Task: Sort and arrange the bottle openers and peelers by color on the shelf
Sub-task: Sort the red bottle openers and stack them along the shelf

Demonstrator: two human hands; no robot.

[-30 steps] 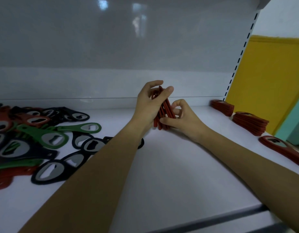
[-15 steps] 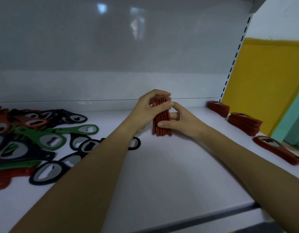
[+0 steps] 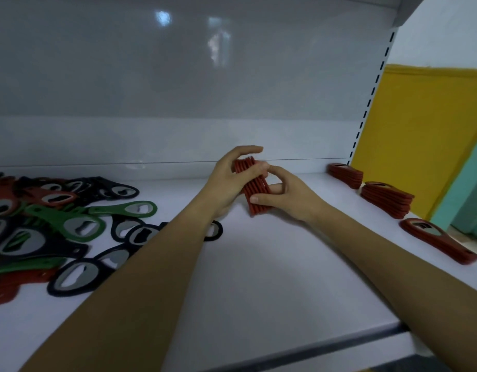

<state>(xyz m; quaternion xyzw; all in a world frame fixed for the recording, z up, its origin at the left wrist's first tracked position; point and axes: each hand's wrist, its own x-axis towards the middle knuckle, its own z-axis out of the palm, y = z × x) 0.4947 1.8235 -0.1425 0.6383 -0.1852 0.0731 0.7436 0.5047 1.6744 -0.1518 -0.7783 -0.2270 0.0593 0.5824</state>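
A stack of several red bottle openers (image 3: 255, 190) stands on edge on the white shelf (image 3: 259, 277), near its middle. My left hand (image 3: 226, 181) grips the stack from the left, thumb across its top. My right hand (image 3: 288, 194) holds it from the right, thumb on the near end and fingers curled behind. A mixed pile of black, green and red openers (image 3: 57, 224) lies at the left. Two stacks of red openers (image 3: 345, 175) (image 3: 385, 199) sit at the right, with a single red opener (image 3: 438, 244) nearer the front.
The shelf's white back panel (image 3: 178, 103) rises close behind the hands. A perforated upright (image 3: 369, 100) marks the shelf's right end, with a yellow wall (image 3: 425, 130) beyond it. The shelf's front edge (image 3: 312, 347) runs below my forearms.
The red stack has come down from a raised, upright hold to rest lower on the shelf. Both hands have stayed around it and shifted slightly.
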